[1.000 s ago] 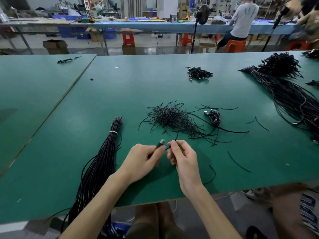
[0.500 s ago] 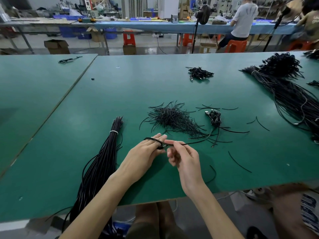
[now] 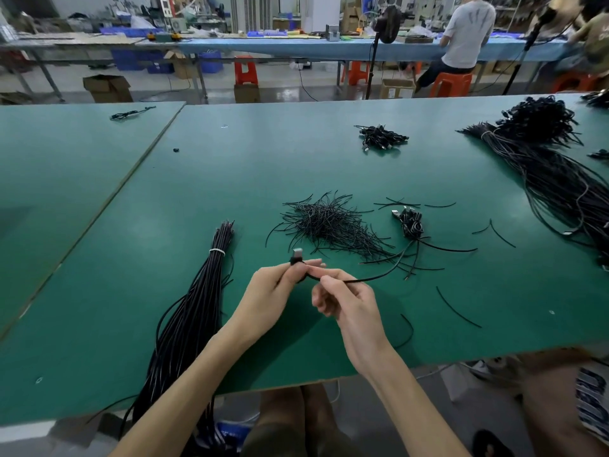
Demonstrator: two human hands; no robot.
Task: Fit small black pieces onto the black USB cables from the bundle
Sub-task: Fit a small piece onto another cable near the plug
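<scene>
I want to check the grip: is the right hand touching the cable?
Touching. The head view shows the right hand pinching the cable in its fingertips, while the left hand holds the plug end.

Black USB cable (image 3: 372, 278), plug (image 3: 297, 253) seemingly upright

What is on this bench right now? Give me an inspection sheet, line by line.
Surface: green table, a second one butted against its left side.
Job's things: USB cable held between both hands, plug up; tied bundle at left; pile of short black pieces mid-table.
Clutter: loose strands, small cable knot, small heap farther back.
Hands: left hand pinches the cable below the plug; right hand pinches it farther along.
Cables: large heap at right edge.
Surroundings: blue bench, seated person, orange stool, cardboard box.
</scene>
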